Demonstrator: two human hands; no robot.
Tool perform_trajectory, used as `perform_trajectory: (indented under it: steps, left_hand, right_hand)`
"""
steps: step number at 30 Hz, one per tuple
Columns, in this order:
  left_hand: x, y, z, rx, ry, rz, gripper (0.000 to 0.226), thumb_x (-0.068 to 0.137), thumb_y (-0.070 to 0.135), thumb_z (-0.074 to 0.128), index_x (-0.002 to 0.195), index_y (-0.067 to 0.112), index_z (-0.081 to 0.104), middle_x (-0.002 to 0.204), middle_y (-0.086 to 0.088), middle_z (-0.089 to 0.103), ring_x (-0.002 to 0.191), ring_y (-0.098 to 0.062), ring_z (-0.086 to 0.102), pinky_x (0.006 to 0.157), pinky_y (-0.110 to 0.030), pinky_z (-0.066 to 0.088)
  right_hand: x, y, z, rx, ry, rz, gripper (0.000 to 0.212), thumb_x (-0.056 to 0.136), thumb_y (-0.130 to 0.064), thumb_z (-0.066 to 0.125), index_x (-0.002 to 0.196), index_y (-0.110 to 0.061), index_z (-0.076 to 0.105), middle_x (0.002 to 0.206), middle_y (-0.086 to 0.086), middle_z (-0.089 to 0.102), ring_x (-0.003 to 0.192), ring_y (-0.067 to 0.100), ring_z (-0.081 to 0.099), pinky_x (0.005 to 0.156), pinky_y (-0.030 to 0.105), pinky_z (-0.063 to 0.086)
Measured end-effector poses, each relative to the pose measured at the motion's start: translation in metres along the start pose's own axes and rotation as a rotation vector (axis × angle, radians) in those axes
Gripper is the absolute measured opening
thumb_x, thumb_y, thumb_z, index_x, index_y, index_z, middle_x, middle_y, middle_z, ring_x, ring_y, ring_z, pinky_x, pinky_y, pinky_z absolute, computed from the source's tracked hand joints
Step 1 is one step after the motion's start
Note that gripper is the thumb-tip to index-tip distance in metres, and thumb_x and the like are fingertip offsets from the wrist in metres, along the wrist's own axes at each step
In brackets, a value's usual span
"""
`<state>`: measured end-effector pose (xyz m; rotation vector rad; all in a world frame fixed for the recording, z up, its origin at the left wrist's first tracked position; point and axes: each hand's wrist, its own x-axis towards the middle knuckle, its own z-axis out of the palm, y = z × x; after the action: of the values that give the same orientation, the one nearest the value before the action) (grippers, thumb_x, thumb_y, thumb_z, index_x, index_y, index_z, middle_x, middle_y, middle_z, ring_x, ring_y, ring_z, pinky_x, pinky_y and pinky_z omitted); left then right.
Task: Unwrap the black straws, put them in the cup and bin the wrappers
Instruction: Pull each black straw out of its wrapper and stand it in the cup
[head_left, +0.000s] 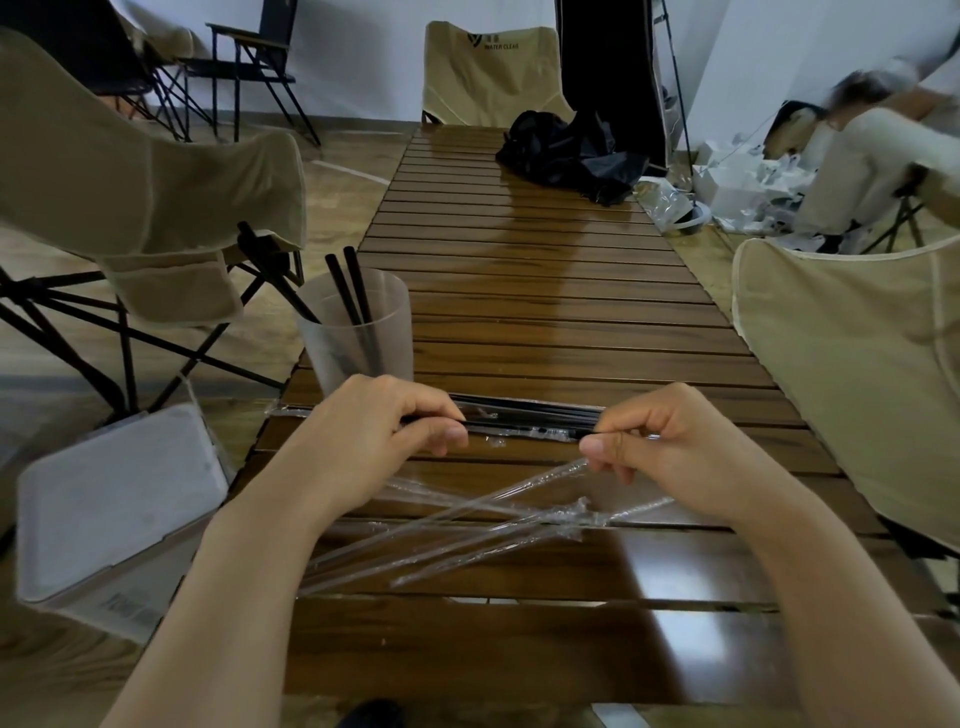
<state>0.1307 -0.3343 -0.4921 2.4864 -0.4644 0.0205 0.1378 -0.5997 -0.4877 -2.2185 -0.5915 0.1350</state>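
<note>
now | left hand (382, 434) pinches straw (530, 422) | right hand (670, 441) pinches wrapper (467, 512)

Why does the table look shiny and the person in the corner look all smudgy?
Head view: light glares off the slatted table; the person at top right is blurred, likely by motion; the wide lens bends the edges; both hands, left and right, stay sharp.

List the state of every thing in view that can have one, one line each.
cup: upright on the table, black straws standing in it
wrapped straw: held level by both hands, wrapper partly on
left hand: grips one end of the straw
right hand: pinches the other end, also holds a wrapper
empty wrappers: lying crossed on the table, not binned
bin: beside the table, lid closed
</note>
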Motion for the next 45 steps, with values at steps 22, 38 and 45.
perform_trajectory:
  steps: [22, 38, 45]
  left_hand:
    - [-0.011, -0.007, -0.019, -0.069, -0.150, -0.160, 0.018, 0.087, 0.042, 0.058, 0.078, 0.037, 0.073, 0.073, 0.019, 0.070, 0.078, 0.002, 0.065, 0.079, -0.021, 0.046]
    - [-0.024, -0.021, -0.033, -0.046, -0.178, -0.300, 0.009, 0.085, 0.041, 0.064, 0.087, 0.042, 0.073, 0.085, 0.025, 0.072, 0.086, 0.010, 0.064, 0.092, -0.029, 0.050]
    - [0.001, 0.047, 0.003, 0.027, -0.164, 0.036, 0.030, 0.088, 0.038, 0.063, 0.118, 0.039, 0.064, 0.117, 0.021, 0.065, 0.106, 0.009, 0.056, 0.092, -0.013, 0.041]
  right_hand:
    - [-0.014, 0.020, -0.021, 0.331, -0.123, 0.069, 0.032, 0.079, -0.023, 0.066, 0.060, 0.002, 0.068, 0.047, 0.009, 0.050, 0.050, 0.019, 0.046, 0.059, 0.017, 0.042]
    - [-0.013, 0.024, -0.018, 0.363, -0.137, 0.127, 0.031, 0.083, -0.024, 0.066, 0.060, -0.003, 0.069, 0.049, 0.008, 0.051, 0.051, 0.019, 0.045, 0.058, 0.019, 0.041]
    - [-0.002, 0.010, -0.004, 0.347, -0.171, 0.076, 0.029, 0.079, -0.027, 0.063, 0.052, -0.021, 0.067, 0.051, 0.009, 0.050, 0.051, 0.016, 0.044, 0.055, 0.021, 0.037]
